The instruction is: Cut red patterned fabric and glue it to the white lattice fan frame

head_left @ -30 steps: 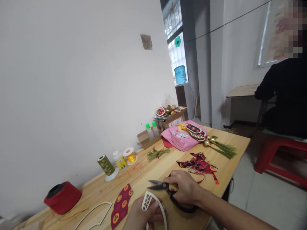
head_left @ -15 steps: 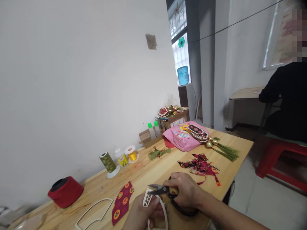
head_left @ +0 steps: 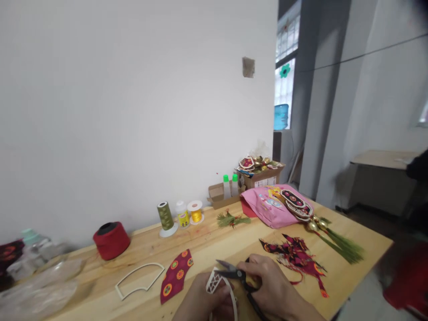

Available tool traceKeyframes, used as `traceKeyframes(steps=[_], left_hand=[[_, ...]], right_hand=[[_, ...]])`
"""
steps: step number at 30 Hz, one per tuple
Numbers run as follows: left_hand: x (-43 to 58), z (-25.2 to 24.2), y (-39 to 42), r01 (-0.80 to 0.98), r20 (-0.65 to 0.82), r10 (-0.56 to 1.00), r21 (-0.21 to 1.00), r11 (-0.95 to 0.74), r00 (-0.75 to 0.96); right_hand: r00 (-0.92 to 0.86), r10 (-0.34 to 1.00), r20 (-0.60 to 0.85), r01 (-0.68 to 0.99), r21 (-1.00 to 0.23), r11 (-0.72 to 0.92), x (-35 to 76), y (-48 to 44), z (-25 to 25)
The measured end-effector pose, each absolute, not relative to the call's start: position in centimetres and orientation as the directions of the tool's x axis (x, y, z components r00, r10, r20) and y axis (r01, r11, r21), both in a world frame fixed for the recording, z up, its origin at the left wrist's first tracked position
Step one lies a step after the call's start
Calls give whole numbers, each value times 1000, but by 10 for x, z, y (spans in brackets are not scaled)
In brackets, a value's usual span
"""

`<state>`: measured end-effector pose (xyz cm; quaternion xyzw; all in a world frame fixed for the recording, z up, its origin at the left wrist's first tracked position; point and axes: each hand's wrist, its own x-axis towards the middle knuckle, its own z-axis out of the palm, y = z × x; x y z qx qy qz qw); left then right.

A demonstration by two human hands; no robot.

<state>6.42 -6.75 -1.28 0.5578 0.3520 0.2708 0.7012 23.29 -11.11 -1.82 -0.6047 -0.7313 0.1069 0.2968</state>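
Two things are gripped: a white frame (head_left: pixel 214 284) pinched by the left grip (head_left: pixel 202 301), scissors (head_left: pixel 239 275) clasped by the right grip (head_left: pixel 267 283), blades (head_left: pixel 227 267) held at its edge so they can reach it.

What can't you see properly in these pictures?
In the head view:
- White frame: lower part hidden by the left hand, cut off by the bottom edge.
- Scissors: handles hidden by the right hand, cut off by the bottom edge.
- Other person: cut off by the right edge.

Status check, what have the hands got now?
Left hand: white frame. Right hand: black scissors, blades at the frame. Fabric piece beside left hand.
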Motion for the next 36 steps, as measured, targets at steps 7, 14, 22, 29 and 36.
traceKeyframes(steps=[7,14,22,29,36], left_hand=[[66,-16,-68,-76,-170,766,958,275,620],[67,-13,-72,-39,-191,761,961,272,620],[63,-11,-70,52,-231,788,968,246,571],[59,-6,-64,24,-207,766,970,243,609],[59,-6,-58,-101,-109,855,978,185,507]], right_hand=[[-29,959,282,842,-511,175,233,-105,-26],[-2,964,267,876,-465,131,232,-104,-25],[-5,950,312,857,-489,165,233,-105,-24],[201,934,295,470,-866,172,236,-101,-22],[94,973,212,112,-973,201,210,-99,-12]])
